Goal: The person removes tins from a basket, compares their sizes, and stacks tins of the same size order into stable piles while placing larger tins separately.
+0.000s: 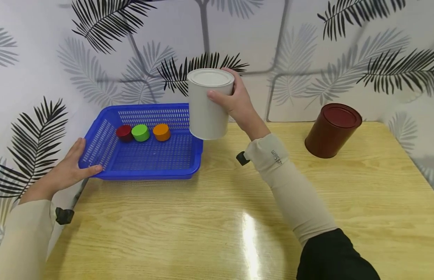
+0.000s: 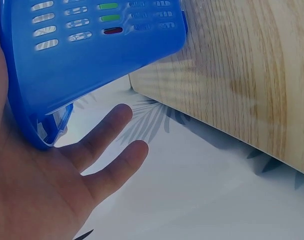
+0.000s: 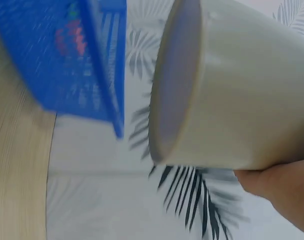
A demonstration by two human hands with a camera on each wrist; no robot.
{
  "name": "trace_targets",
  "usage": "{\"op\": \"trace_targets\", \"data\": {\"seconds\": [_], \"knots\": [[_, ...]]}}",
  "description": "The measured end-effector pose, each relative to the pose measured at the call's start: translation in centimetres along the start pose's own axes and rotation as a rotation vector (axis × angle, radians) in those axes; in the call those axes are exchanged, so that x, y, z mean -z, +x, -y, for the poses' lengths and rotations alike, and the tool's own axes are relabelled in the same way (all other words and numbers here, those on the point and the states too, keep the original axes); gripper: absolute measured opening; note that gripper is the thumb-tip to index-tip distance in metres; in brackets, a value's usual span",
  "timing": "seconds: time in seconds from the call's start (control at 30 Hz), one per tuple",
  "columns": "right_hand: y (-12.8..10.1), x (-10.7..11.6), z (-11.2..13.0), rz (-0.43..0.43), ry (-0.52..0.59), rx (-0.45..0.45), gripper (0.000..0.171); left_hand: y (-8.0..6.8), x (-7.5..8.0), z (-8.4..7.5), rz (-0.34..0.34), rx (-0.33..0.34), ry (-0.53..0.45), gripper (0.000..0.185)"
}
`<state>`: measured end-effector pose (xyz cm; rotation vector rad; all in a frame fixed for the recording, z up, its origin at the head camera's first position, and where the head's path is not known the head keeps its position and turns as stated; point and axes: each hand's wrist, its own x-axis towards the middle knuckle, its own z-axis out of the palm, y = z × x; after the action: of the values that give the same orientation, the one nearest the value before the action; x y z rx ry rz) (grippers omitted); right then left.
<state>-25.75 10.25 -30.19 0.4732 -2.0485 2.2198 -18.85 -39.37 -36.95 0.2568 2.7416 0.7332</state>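
A large white can (image 1: 207, 111) with a flat lid hangs upright above the right end of a blue plastic basket (image 1: 150, 174). My right hand (image 1: 237, 99) grips it from the right side, thumb across the front, the other fingers mostly hidden behind. In the right wrist view the can's bottom (image 3: 176, 80) faces the basket's rim, apart from it. My left hand (image 1: 71, 163) rests against the basket's front left corner, thumb along the front. Two of its fingers (image 2: 111, 180) stretch out straight beneath the basket. Red (image 1: 124, 133), green (image 1: 140, 132) and orange (image 1: 161, 132) cylinders sit inside the basket.
A dark red can (image 1: 333, 130) stands toward the right back of the wooden table (image 1: 161, 229). Behind the table is a wall covering (image 1: 308, 50) with a leaf pattern. The table's left edge runs just below my left hand.
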Motion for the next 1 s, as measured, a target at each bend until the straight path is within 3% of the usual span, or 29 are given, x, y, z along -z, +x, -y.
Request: {"op": "trace_targets", "data": {"seconds": [0.23, 0.47, 0.73, 1.0], "knots": [[-2.5, 5.2, -0.5, -0.056, 0.017, 0.027, 0.091, 0.3, 0.0, -0.3, -0.003, 0.003, 0.006, 0.11], [-6.9, 10.2, -1.1, -0.094, -0.133, 0.037, 0.101, 0.5, 0.0, -0.4, 0.004, -0.012, 0.008, 0.111], [-13.2, 13.7, -1.4, -0.16, -0.234, 0.041, 0.095, -0.1, -0.5, -0.1, 0.003, -0.005, 0.013, 0.11], [-17.2, 17.9, -2.1, -0.274, -0.263, 0.027, 0.093, 0.0, -0.4, -0.1, -0.008, -0.011, 0.012, 0.109]]}}
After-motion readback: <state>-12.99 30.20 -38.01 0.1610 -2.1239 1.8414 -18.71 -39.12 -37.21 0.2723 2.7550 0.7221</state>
